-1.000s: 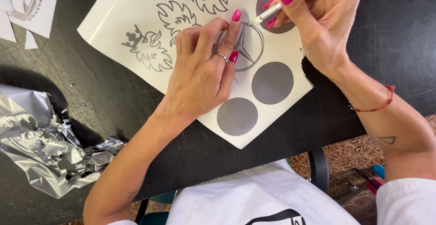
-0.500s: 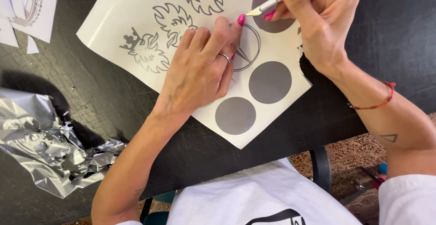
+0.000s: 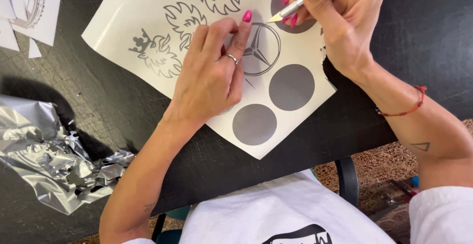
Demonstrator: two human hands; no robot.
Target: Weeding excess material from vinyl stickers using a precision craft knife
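Note:
A cream backing sheet with grey vinyl cut-outs lies on the black table. It carries leaf-like crests, plain grey discs and a round three-pointed star emblem. My left hand lies flat on the sheet, fingertips at the emblem's left side, a ring on one finger. My right hand grips a slim craft knife like a pen. Its blade tip hovers just above the emblem's upper right edge.
Crumpled silver vinyl waste is heaped on the table at the lower left. Paper printouts sit at the top left corner. The table's near edge runs diagonally, with a chair and patterned floor beyond it.
The knife tip has drawn away from the emblem's edge, up and to the right. My left hand stays pressed on the sheet. The view has shifted slightly.

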